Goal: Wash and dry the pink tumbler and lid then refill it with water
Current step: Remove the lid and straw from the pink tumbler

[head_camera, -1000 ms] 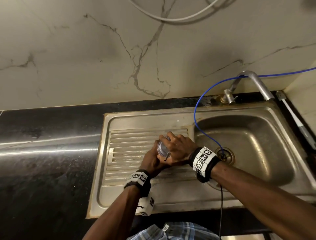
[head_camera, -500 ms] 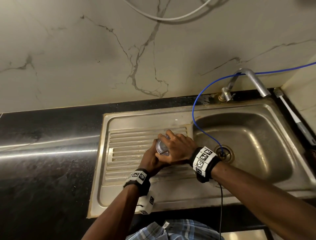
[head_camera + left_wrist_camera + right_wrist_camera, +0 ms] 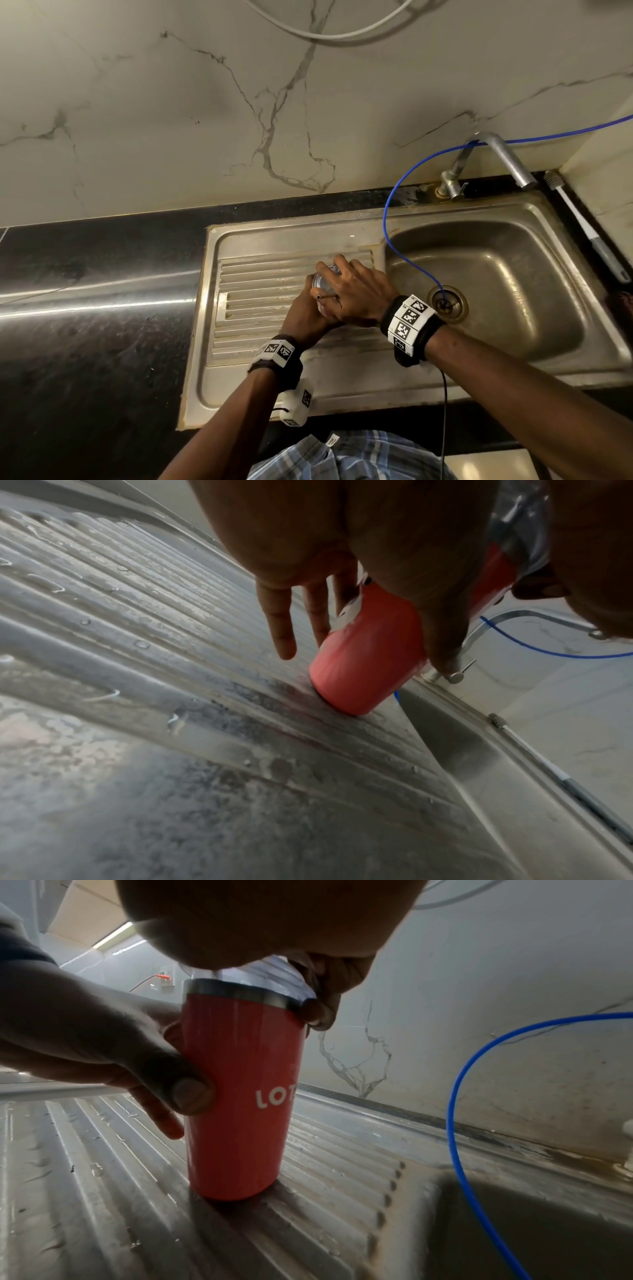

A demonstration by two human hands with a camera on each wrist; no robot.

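Observation:
The pink tumbler (image 3: 240, 1096) stands upright on the ribbed drainboard (image 3: 260, 284) of the steel sink, just left of the basin. My left hand (image 3: 113, 1047) grips its body, thumb on the near side and fingers around the far side (image 3: 363, 664). A clear lid (image 3: 270, 969) sits on the steel rim. My right hand (image 3: 356, 294) covers the lid from above, with its fingers curled down over the edge. From the head view only a sliver of the lid (image 3: 323, 279) shows between the hands.
The sink basin (image 3: 513, 349) lies right of the tumbler, with a tap (image 3: 503, 161) at its back. A blue tube (image 3: 387, 219) loops from the wall into the drain (image 3: 445, 303). A brush (image 3: 582, 233) lies along the right rim. Black counter (image 3: 85, 325) spreads to the left.
Both hands stay on the tumbler, which has not left its spot on the drainboard. My right hand has shifted slightly around the lid.

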